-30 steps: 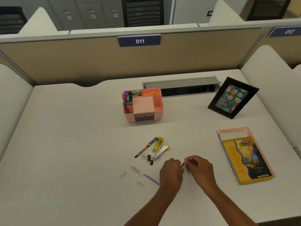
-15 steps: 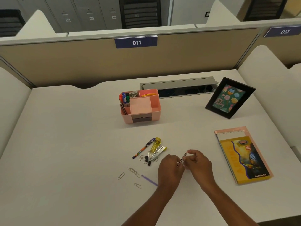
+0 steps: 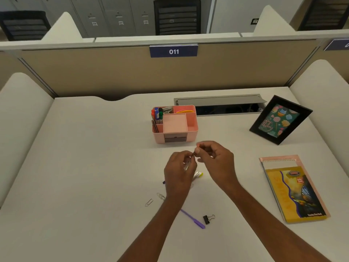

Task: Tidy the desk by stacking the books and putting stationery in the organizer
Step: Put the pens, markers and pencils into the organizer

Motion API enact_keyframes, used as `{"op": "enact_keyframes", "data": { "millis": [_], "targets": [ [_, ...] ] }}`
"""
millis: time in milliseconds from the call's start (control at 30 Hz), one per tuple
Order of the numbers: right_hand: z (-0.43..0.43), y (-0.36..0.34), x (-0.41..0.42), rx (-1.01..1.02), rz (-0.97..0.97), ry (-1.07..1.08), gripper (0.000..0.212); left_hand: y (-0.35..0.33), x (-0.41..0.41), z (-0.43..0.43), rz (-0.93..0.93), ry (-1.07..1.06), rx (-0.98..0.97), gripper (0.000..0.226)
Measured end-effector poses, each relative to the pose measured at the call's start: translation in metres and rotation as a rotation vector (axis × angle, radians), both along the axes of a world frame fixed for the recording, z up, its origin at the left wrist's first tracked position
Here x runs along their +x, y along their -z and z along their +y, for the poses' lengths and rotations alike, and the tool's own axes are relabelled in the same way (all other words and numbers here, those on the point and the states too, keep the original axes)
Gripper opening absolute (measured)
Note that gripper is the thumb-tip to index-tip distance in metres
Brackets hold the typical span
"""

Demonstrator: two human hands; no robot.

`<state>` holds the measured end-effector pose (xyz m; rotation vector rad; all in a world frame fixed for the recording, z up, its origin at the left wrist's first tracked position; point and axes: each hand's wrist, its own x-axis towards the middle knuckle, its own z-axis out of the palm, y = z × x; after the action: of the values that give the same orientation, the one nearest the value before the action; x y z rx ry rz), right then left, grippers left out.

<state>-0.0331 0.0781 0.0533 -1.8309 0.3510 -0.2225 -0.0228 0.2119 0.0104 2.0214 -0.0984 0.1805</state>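
My left hand (image 3: 179, 171) and my right hand (image 3: 215, 159) are raised over the desk, just in front of the pink organizer (image 3: 191, 127). Together they pinch a thin dark pen (image 3: 193, 154) between their fingertips. The organizer holds coloured markers at its left. On the desk lie a purple pen (image 3: 192, 219), a black binder clip (image 3: 207, 219) and paper clips (image 3: 149, 202). A yellow stapler (image 3: 198, 174) and another pen's tip (image 3: 164, 182) peek out from under my left hand. A stack of books (image 3: 294, 188) lies at the right, yellow cover on top.
A black photo frame (image 3: 281, 120) leans at the back right. An open grey cable tray (image 3: 219, 103) runs behind the organizer. Beige partition walls close off the desk at the back and both sides.
Both hands have lifted off the desk and moved toward the organizer with the thin pen pinched between them. A binder clip now shows beside the purple pen.
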Motion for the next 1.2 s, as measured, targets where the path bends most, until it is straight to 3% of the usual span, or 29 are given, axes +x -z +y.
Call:
{"op": "enact_keyframes", "data": {
  "millis": [233,500,1200],
  "targets": [
    [0.033,-0.018,0.053,-0.207,-0.153,-0.118,0.013,-0.008,0.028,0.032,-0.147,-0.174,-0.018,0.021],
    [0.057,-0.031,0.125,-0.259,-0.250,-0.097,0.012,0.004,0.029,0.054,-0.022,-0.269,-0.043,0.028],
    [0.096,0.025,0.192,-0.490,-0.051,-0.228,0.019,0.027,0.020,0.082,0.102,-0.273,-0.090,0.021]
  ]
}}
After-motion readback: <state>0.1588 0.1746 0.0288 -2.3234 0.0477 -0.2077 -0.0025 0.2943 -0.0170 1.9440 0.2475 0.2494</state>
